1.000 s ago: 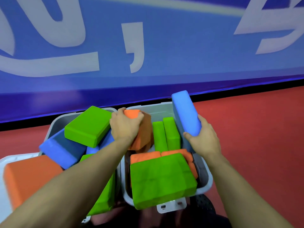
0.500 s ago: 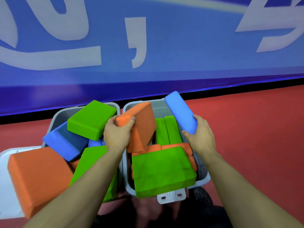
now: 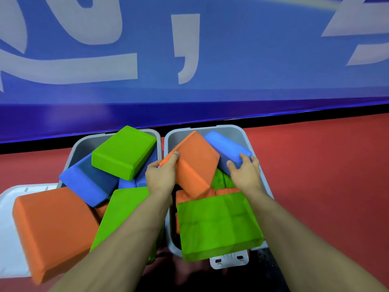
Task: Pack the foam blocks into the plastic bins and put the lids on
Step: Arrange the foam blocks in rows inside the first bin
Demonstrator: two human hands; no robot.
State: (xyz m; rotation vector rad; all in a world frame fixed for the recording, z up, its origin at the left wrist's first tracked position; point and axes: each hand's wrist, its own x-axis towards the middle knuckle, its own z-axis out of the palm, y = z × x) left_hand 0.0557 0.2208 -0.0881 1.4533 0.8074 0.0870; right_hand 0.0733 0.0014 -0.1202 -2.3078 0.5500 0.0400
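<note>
Foam blocks fill two grey plastic bins side by side on red floor (image 3: 315, 175), just in front of a blue wall banner (image 3: 231, 60) w/ white lettering. Right bin (image 3: 242, 131): left hand (image 3: 161, 178) grips a tilted orange block (image 3: 195, 163) at its near-left corner, thumb on top, fingers curled round the edge; block stands at an angle, far corner up near the bin's back wall, lower corner down among the blocks inside. Right hand (image 3: 245, 173) holds a blue block (image 3: 227, 148) by its near end, fingers wrapped over it; blue block leans along the right side of the bin, touching the orange one. Hands are apart, one block each. Below them, upright green blocks (image 3: 220, 180) show between the hands, flat orange blocks (image 3: 227, 190) nearer, & a big green block (image 3: 219, 224) lies on top at the near end, overhanging the rim. White latch (image 3: 229, 260) sticks out under it.

Left bin (image 3: 84, 144): green block (image 3: 124, 152) on top at the back, resting on a blue block (image 3: 88, 182); another green block (image 3: 124, 211) partly under the left forearm. Large orange block (image 3: 54, 228) sits at far left, leaning over a white lid (image 3: 8, 228) beside the bin. No lid on either bin.
</note>
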